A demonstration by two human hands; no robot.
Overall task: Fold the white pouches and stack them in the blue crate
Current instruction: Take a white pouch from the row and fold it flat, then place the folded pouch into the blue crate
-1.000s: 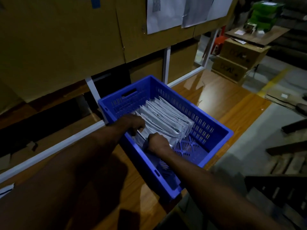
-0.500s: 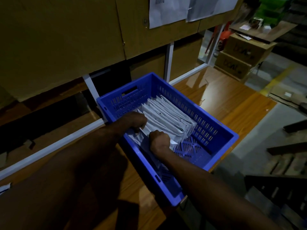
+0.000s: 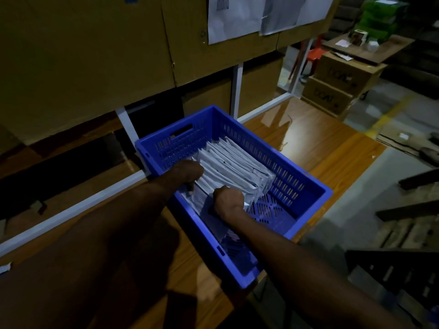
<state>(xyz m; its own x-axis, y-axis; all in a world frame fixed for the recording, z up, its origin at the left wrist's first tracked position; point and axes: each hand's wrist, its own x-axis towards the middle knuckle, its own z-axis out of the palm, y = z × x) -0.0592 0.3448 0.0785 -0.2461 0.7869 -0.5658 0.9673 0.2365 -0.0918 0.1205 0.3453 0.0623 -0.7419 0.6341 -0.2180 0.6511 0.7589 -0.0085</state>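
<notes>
Cardboard wall (image 3: 83, 55) fills the far left, with paper sheets (image 3: 237, 17) pinned at its top right. Wooden table (image 3: 320, 148) runs from near left to far right, white frame rail (image 3: 71, 210) along its far edge. Brown cartons (image 3: 337, 84) stacked on the floor far right, green packs (image 3: 380, 17) on a surface behind them. Dark pallets (image 3: 415, 210) on the right, off the table edge.

Blue crate (image 3: 308, 188) sits on the table, angled, near corner overhanging the edge. White pouches (image 3: 237, 167) stand on edge in a packed row in the crate's far-left half; right half shows bare slotted floor.

Left hand (image 3: 187, 172) is at the left end of the row, fingers curled over the pouches, gripping them. Right hand (image 3: 228, 200) is at the near end of the row, fingers curled round pouch edges; fingertips hidden behind the knuckles. Both forearms cross the crate's near-left rim and block the view of the lower pouches.
</notes>
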